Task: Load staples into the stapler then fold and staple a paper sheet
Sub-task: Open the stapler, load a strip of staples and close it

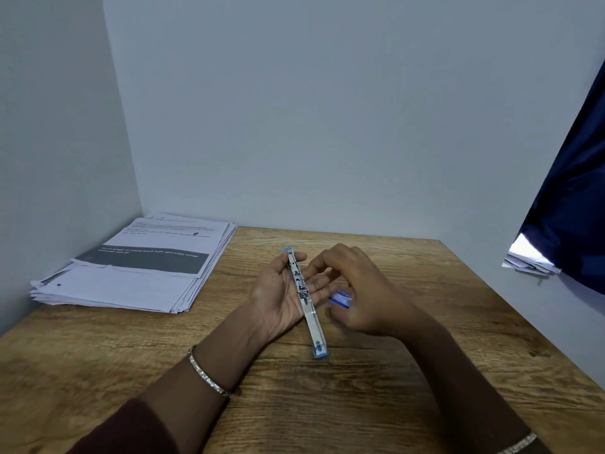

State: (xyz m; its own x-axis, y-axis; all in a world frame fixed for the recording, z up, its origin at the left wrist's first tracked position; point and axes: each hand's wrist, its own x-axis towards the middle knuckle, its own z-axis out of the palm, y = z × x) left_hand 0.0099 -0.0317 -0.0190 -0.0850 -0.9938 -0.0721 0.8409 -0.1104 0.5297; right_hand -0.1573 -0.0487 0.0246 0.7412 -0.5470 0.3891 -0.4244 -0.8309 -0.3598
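A stapler [306,304] with blue ends is swung fully open into one long metal strip. It lies across the palm of my left hand [278,296], whose thumb rests near its far end. My right hand [363,290] hovers just right of the stapler with its fingers curled, and a small blue and white staple box [340,299] sits under its palm. Its fingertips are bent towards the stapler's metal channel; whether they pinch staples is hidden. A stack of printed paper sheets [137,263] lies at the table's far left.
The wooden table [327,394] stands in a corner between two grey walls. A dark blue curtain [569,191] hangs at the right, above a small pile of papers [530,262] on a ledge.
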